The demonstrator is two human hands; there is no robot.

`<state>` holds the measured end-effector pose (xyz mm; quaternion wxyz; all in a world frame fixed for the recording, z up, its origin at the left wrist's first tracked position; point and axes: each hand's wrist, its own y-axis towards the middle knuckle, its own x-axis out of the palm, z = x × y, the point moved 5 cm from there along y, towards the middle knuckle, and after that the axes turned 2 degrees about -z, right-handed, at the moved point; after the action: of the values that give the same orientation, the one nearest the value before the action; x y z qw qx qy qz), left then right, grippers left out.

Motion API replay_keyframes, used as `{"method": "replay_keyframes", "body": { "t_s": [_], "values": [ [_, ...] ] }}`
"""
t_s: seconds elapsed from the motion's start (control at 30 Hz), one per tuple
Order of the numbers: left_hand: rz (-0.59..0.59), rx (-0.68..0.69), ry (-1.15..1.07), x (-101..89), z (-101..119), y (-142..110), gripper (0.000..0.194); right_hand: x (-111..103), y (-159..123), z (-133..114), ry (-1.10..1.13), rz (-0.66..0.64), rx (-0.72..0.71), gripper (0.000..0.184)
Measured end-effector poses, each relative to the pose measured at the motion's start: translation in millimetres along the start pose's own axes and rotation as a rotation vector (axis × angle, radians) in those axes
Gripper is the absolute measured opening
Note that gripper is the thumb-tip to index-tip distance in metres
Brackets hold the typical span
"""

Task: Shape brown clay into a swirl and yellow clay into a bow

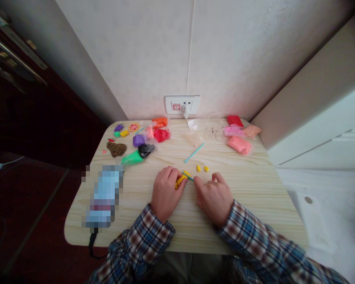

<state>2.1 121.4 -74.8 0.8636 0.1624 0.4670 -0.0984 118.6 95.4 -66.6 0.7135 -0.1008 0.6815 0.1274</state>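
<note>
My left hand (167, 192) is closed around a strip of yellow modelling clay (180, 181) on the table, with its fingers pressing on the strip's left side. My right hand (214, 199) grips a thin teal clay tool (189, 177), whose tip lies across the far end of the strip. Beyond the right hand sit two small yellow clay pieces, a left piece (198, 168) and a right piece (206, 168). A second, light blue clay tool (194, 153) rests on the table behind them. My fingers hide part of the strip and the tool's handle.
Bags of coloured clay, among them a green bag (132, 157) and a pink bag (239, 145), lie along the back. Brown coiled clay (116, 149) and small clay shapes stand back left. A blurred-out phone-like object (104, 196) with a cable lies left. A wall socket (182, 105) is behind.
</note>
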Motion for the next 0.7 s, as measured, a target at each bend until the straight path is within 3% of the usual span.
{"method": "replay_keyframes", "body": {
  "t_s": [0.23,0.43,0.53,0.7],
  "values": [
    [0.019,0.002,-0.070,-4.1,-3.0,-1.3,0.008,3.6,0.4,-4.7,-0.001,-0.049,-0.085,0.015],
    [0.102,-0.049,-0.170,-12.5,-8.3,-5.2,0.006,9.3,-1.7,8.1,0.085,0.125,-0.085,0.016],
    [0.076,-0.030,-0.141,-10.0,-7.1,-4.9,0.004,11.9,-5.6,19.4,0.231,0.218,-0.043,0.024],
    [0.057,-0.005,-0.140,-6.6,-3.5,-2.0,0.022,14.5,-8.5,30.6,0.435,0.266,0.027,0.029]
  ]
}}
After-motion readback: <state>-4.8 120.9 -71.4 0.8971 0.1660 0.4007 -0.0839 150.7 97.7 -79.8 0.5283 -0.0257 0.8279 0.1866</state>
